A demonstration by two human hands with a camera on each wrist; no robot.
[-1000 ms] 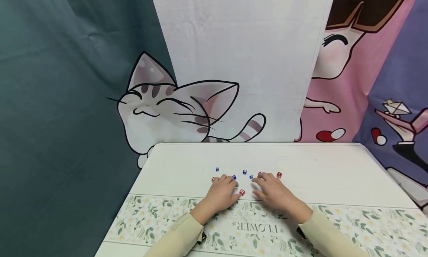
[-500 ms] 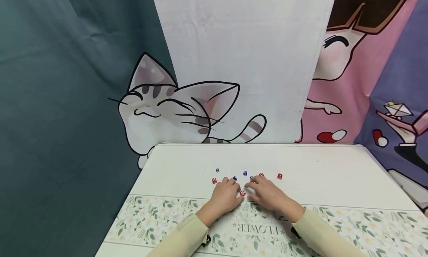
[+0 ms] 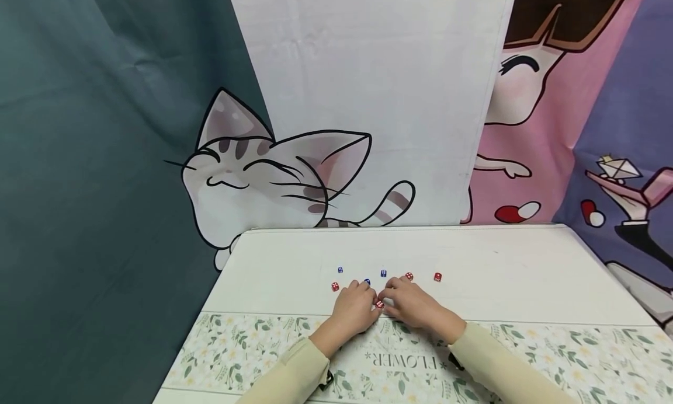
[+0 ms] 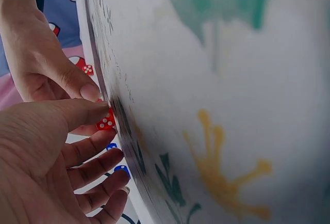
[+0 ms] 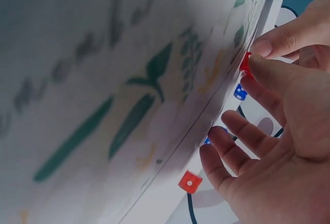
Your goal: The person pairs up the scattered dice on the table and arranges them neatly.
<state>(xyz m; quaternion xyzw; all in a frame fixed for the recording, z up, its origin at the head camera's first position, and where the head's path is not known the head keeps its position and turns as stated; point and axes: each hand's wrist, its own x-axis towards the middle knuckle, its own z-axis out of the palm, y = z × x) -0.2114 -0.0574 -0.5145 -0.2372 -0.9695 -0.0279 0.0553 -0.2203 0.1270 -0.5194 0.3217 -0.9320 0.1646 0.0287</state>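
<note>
A small red die with white pips (image 3: 380, 305) sits low on the white tabletop between my two hands. My left hand (image 3: 355, 308) has its thumb and index finger at the die (image 4: 105, 121), its other fingers loosely bent. From the other side my right hand (image 3: 412, 305) brings thumb and index fingertip to the same die (image 5: 246, 65), which the fingers partly cover. A blue die (image 3: 367, 282) lies just beyond the left fingertips. Another blue die (image 5: 208, 141) is partly hidden behind the right hand's fingers.
Farther back lie two blue dice, one at left (image 3: 340, 270) and one central (image 3: 384, 273). Red dice rest left of the hands (image 3: 335, 286), beyond the right hand (image 3: 409, 276) and farther right (image 3: 438, 277). A floral strip (image 3: 252, 345) crosses the table's front; a printed curtain (image 3: 326, 100) hangs behind.
My right hand has moved left to the red die, covering a blue die from the head camera. My left hand has moved slightly right, uncovering the red die at its left.
</note>
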